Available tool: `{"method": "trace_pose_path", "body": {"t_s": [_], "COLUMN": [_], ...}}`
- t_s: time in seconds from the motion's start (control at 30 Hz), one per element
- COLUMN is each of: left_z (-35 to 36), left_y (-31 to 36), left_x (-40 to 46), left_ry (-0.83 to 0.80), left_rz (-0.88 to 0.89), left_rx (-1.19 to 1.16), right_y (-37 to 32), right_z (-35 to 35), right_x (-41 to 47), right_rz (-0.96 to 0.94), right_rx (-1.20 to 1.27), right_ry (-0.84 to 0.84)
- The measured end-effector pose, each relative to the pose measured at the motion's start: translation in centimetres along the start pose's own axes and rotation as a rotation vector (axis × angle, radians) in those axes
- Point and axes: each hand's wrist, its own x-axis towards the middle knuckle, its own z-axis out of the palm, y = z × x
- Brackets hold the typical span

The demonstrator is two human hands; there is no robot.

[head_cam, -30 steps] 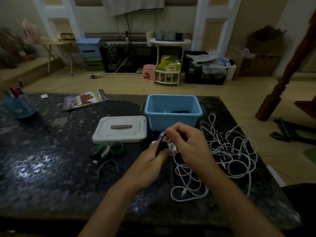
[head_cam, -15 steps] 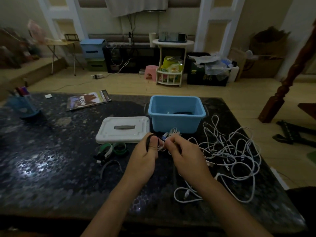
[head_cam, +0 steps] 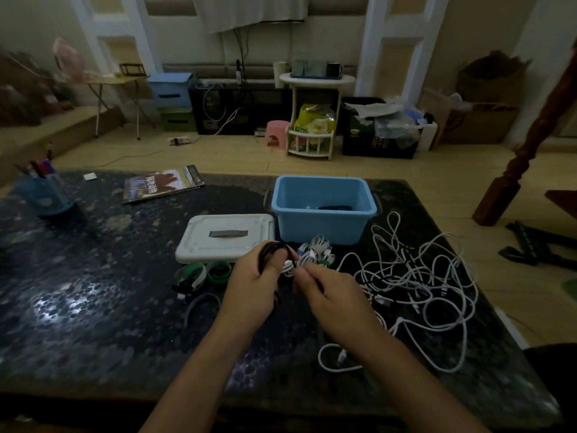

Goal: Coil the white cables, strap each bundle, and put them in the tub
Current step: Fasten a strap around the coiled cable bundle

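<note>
Head view: left hand [head_cam: 253, 289] now has a dark strap loop [head_cam: 271, 252] round its thumb, grip curled on it; a second ago none showed. Right hand [head_cam: 327, 292] pinches the small white cable bundle [head_cam: 313, 253], now just before the blue tub [head_cam: 323, 207]. Strapping likely under way; loose white cables [head_cam: 415, 276] remain on the worktop [head_cam: 93, 292]

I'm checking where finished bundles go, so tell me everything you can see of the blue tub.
The light blue plastic tub is rectangular, with a rolled rim and a dark handle at each end. It stands upright and open on the dark speckled table, past both hands. Its flat white lid lies off, beside it on the left. Something dark lies on its floor, too dim to identify. A coiled white cable bundle lies at its near wall; contact is unclear.
</note>
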Motion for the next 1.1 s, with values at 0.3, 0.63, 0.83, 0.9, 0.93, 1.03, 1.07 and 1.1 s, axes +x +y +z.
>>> {"method": "trace_pose_path", "body": {"t_s": [0.3,0.63,0.83,0.9,0.93,1.03,1.07,1.1], "left_z": [0.2,0.4,0.6,0.8,0.9,0.8,0.8,0.7], "left_y": [-0.2,0.0,0.0,0.1,0.2,0.5,0.6,0.7], "left_x": [0.0,0.1,0.3,0.4,0.4,0.5,0.5,0.5], "left_ry": [-0.041,0.011,-0.052,-0.065,-0.065,-0.031,-0.021,-0.020], "left_rz": [-0.065,-0.041,-0.128,-0.155,-0.156,-0.122,-0.134,-0.172], "left_rx": [-0.009,0.079,0.008,-0.024,-0.031,0.002,-0.009,-0.050], "right_y": [-0.1,0.0,0.1,0.1,0.1,0.0,0.0,0.0], "right_z": [0.3,0.1,0.1,0.1,0.2,0.2,0.2,0.1], "right_x": [0.1,0.2,0.5,0.6,0.6,0.6,0.6,0.6], "right_rz": [-0.014,-0.014,0.031,0.044,0.047,0.056,0.056,0.056], "right_rx": [-0.023,-0.031,-0.036,-0.043,-0.046,-0.051,-0.052,-0.050], "right_ry": [-0.018,0.012,0.001,0.005,0.008,0.021,0.026,0.029]}}
